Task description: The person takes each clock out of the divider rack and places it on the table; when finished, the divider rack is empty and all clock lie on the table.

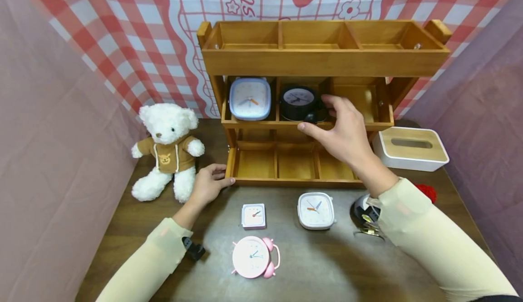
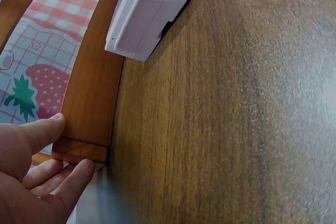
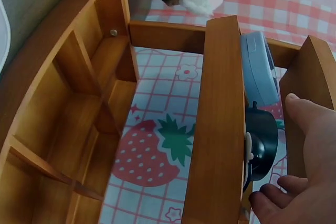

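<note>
My left hand grips the lower left corner of the wooden shelf, thumb on its front and fingers round the end. The right hand is spread at the middle tier beside a black alarm clock, which sits in the centre compartment. In the right wrist view, a gap shows between this hand and the black clock. A light-blue clock occupies the left compartment. Lying on the table are a small square clock, a white clock and a pink twin-bell clock.
A white teddy bear in a brown hoodie sits left of the shelf. To the right stands a white tissue box with a wooden top. A dark round object and a red fuzzy thing are partly hidden by the right sleeve.
</note>
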